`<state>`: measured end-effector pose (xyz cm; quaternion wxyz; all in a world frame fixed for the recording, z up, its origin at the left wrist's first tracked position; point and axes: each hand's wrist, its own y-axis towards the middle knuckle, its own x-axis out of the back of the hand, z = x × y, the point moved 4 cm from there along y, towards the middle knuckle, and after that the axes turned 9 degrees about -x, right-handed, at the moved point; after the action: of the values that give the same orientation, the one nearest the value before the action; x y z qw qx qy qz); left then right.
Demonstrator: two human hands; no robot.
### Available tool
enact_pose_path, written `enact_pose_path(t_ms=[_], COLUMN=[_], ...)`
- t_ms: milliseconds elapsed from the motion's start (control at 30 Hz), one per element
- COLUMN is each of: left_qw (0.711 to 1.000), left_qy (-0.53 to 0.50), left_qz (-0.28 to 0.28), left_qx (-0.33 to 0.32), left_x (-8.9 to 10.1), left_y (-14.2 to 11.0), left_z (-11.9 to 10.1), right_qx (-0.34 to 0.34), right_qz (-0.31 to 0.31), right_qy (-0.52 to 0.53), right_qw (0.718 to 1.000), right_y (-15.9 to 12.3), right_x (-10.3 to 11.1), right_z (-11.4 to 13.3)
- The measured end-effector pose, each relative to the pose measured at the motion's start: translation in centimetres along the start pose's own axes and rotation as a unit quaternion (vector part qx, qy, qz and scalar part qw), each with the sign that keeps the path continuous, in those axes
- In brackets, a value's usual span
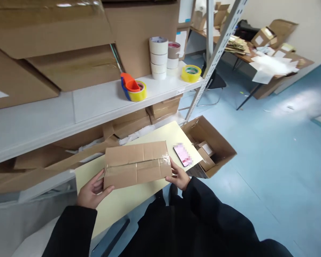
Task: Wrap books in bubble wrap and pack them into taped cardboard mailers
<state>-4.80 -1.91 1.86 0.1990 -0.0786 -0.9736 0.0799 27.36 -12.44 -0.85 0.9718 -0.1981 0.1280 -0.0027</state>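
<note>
A flat brown cardboard box with clear tape along its middle seam is held over a pale yellow board. My left hand grips its left end, thumb on the near edge and fingers at the side. At the right end, my right hand closes on the box near a shiny, creased piece of tape. A phone with a lit, partly blurred screen lies on the board just beyond my right hand. The underside of the box is hidden.
On the white shelf stand an orange tape dispenser, white tape rolls, a yellow tape roll and large cartons. An open carton with small boxes sits right of the board. A cluttered table stands farther back.
</note>
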Motion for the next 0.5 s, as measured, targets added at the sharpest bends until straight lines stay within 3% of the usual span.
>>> enact_pose_path(t_ms=[100,200,333,500], left_qw=[0.996,0.985,0.957,0.905], left_qy=[0.004,0.0,0.005,-0.014], left_qz=[0.05,0.102,0.2,0.356], left_qx=[-0.077,-0.139,-0.209,-0.234], left_x=[-2.5,-7.2,-16.3,-30.2], left_y=[3.0,5.5,7.4,8.4], left_z=[-4.9,-10.5,-16.9,-20.9], right_qx=[0.04,0.083,0.136,0.152], right_qz=[-0.046,-0.126,-0.24,-0.357], right_qy=[0.006,0.021,0.024,0.013], right_qw=[0.998,0.988,0.961,0.921], right_y=[-2.5,-5.6,-9.9,-14.3], right_x=[2.5,6.1,12.2,22.4], right_z=[3.2,5.7,7.3,5.4])
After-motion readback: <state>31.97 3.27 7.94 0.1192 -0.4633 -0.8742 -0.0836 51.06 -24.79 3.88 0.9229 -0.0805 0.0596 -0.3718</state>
